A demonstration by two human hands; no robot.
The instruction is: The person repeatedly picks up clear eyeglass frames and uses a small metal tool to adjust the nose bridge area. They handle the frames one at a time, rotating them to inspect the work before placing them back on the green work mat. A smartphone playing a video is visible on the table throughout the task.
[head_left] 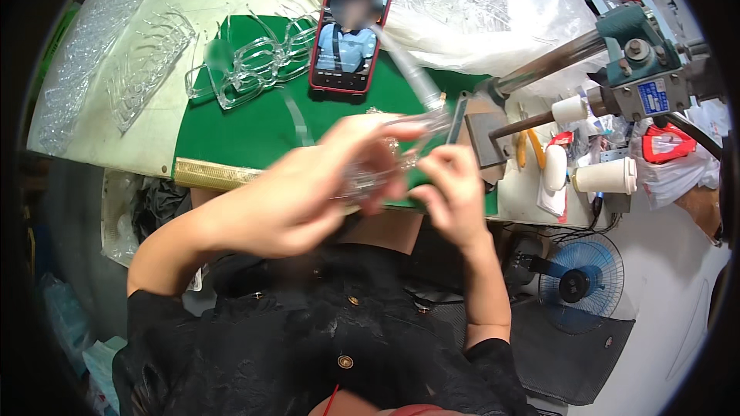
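My left hand [308, 189] is curled round several clear plastic pieces [359, 183], which look like eyeglass parts and are smeared by motion. Close beside it, my right hand [455, 192] has thumb and fingertips drawn together at the end of these pieces. What its fingers pinch is too blurred to make out. Both hands are above the front of a green mat [231, 139]. Clear eyeglass frames [262, 62] lie in a tangled heap on the mat's far left, beside a phone [314, 81] in a red case that leans upright.
Rows of clear eyeglass temples [150, 65] lie at the far left. A big plastic bag [462, 15] of clear parts fills the back. At right stand a teal-headed bench press [636, 46], orange-handled pliers [536, 148] and a white cup [605, 177]. A fan [578, 283] sits below the table.
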